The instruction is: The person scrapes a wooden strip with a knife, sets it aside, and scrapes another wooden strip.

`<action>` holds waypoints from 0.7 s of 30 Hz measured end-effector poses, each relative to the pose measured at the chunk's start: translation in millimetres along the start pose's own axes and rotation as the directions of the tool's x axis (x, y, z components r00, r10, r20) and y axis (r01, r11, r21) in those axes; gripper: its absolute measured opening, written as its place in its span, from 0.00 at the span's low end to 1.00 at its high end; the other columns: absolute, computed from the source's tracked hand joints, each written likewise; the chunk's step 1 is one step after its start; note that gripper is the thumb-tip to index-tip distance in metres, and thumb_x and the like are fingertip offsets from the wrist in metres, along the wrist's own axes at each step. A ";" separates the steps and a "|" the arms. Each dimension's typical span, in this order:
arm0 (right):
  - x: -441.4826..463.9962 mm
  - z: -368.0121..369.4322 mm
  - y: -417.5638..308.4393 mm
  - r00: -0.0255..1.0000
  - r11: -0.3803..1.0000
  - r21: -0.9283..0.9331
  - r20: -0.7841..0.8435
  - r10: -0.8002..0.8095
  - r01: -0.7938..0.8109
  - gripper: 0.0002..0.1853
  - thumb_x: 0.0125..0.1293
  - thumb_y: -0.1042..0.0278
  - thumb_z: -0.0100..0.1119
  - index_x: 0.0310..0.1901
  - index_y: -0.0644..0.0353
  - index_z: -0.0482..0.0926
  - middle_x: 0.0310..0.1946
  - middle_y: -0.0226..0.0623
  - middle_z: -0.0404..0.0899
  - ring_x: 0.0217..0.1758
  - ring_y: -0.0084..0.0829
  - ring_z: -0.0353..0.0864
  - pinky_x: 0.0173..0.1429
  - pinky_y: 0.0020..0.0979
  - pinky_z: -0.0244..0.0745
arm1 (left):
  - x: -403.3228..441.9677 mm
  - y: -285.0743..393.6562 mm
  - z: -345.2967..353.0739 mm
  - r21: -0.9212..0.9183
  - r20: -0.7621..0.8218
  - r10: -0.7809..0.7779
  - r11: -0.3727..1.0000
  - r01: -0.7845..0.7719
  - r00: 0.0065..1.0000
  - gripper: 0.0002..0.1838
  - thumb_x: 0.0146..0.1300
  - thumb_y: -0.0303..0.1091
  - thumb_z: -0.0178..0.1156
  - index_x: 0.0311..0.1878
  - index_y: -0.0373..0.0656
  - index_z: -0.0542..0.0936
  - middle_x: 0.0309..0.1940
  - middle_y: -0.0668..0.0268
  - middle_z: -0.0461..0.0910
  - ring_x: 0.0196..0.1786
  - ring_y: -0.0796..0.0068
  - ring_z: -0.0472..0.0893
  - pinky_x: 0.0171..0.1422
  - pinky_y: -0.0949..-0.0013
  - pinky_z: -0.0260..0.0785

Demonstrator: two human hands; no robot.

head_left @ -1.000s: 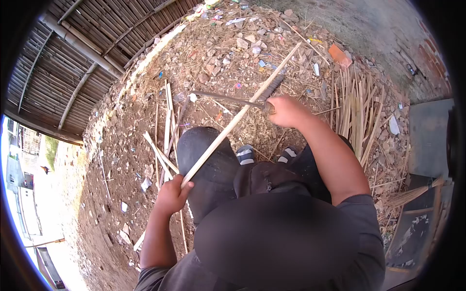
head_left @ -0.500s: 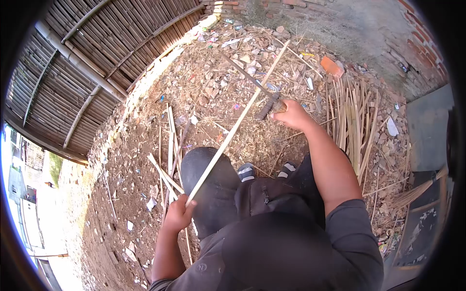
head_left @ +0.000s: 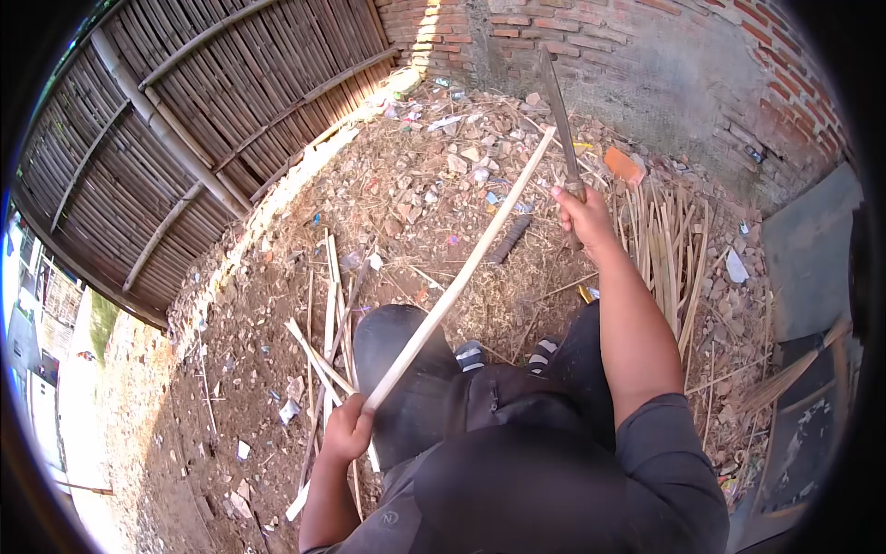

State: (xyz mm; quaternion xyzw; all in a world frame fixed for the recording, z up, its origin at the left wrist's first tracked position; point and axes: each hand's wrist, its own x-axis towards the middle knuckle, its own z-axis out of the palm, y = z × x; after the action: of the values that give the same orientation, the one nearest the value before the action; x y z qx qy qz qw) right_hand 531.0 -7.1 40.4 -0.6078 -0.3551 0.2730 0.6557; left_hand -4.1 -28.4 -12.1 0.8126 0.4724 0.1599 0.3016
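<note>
My left hand is closed around the lower end of a long pale bamboo strip, which slants up and away to the right over my left knee. My right hand grips the handle of a machete, its long dark blade pointing up and slightly left. The blade stands just right of the strip's far end, apart from it as far as I can see. On the ground between my hands lies a short dark ridged piece, whose kind I cannot make out.
Split bamboo strips are piled at the right, and more strips lie by my left knee. An orange brick rests near the brick wall. A bamboo fence stands at the left, a broom at the right. Rubble covers the ground.
The machete has swung from lying across the strip, pointing left, to nearly upright on its right. My right hand has moved up and right. My left hand still holds the strip.
</note>
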 end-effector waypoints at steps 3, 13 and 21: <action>-3.3 -4.5 -17.8 0.999 0.999 -0.015 -0.032 -0.039 0.038 0.17 0.69 0.54 0.71 0.39 0.59 0.78 0.21 0.24 0.72 0.21 0.18 0.70 0.26 0.25 0.70 | -7.6 1.8 3.9 0.092 -0.065 0.008 0.996 -0.002 0.998 0.12 0.72 0.40 0.55 0.42 0.40 0.77 0.25 0.45 0.80 0.34 0.35 0.82 0.40 0.41 0.73; -9.1 5.7 -57.0 0.979 0.869 -0.454 0.133 -0.155 0.199 0.17 0.64 0.61 0.72 0.46 0.64 0.79 0.29 0.31 0.80 0.30 0.24 0.79 0.37 0.34 0.75 | -23.7 -13.2 18.8 0.252 -0.249 0.017 0.966 0.048 0.968 0.14 0.73 0.38 0.58 0.51 0.39 0.72 0.27 0.42 0.82 0.31 0.34 0.83 0.35 0.39 0.75; -26.3 47.9 -45.6 0.894 0.476 -0.804 0.441 0.075 0.357 0.17 0.58 0.56 0.72 0.44 0.58 0.84 0.39 0.47 0.86 0.46 0.49 0.86 0.50 0.47 0.78 | -23.4 3.1 12.3 0.151 -0.250 -0.097 0.979 0.138 0.963 0.17 0.76 0.47 0.56 0.49 0.39 0.76 0.31 0.43 0.84 0.37 0.36 0.84 0.42 0.40 0.74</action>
State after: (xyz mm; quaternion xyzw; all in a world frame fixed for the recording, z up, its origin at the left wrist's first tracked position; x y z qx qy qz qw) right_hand 473.7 -4.2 82.5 -0.7483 -0.6250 0.1220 0.1858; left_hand -7.1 -53.9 -18.9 0.7800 0.5647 0.1992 0.1819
